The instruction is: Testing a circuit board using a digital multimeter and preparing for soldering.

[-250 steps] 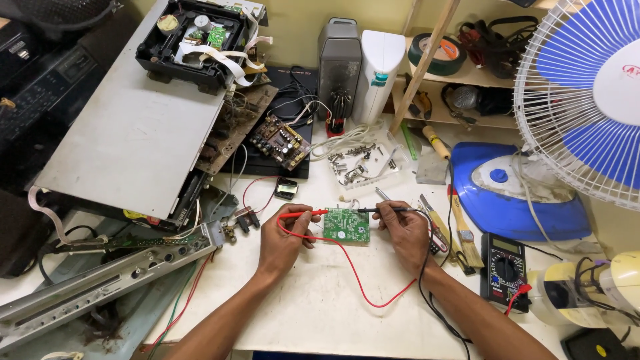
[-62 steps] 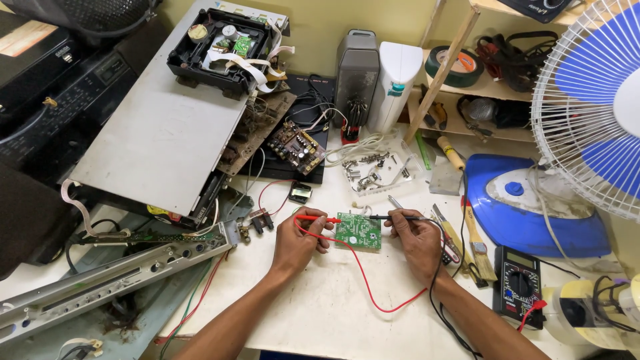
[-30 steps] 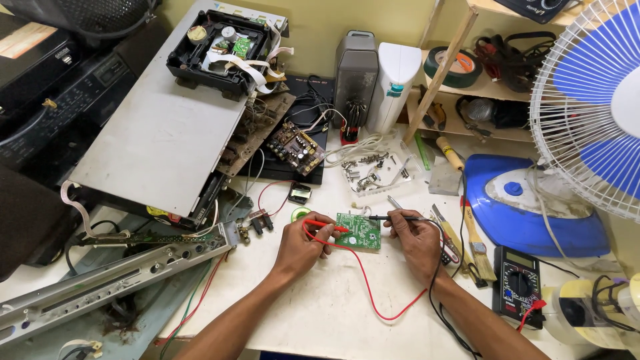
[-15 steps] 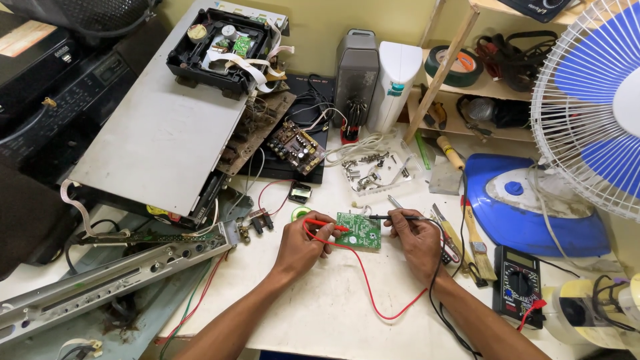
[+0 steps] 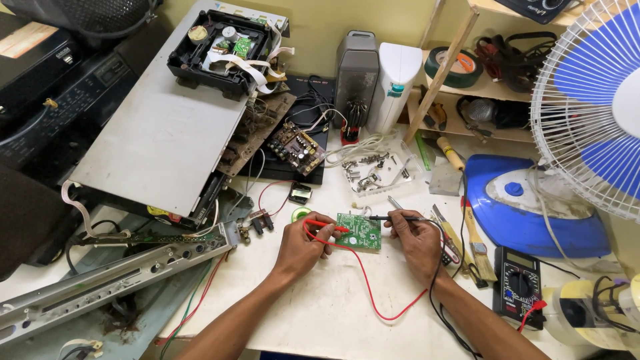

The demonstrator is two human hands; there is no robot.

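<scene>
Head view: white table [image 5: 333, 313] bears a green circuit board [image 5: 359, 231] between both hands. Left hand [image 5: 301, 245] pinches the red probe [image 5: 327, 227]; right hand [image 5: 417, 237] pinches the black probe [image 5: 390, 218]. A slipping tip could bridge neighbouring solder points.

Yellow wall [image 5: 320, 27], wooden shelf [image 5: 480, 87], white bench [image 5: 333, 313]

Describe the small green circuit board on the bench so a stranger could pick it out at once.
Start at the big blue iron on the right of the white table and look left, between the two hands. The circuit board lies flat there, with a red probe touching it from the left and a black probe from the right. It is the only small, bright green square board.
</scene>
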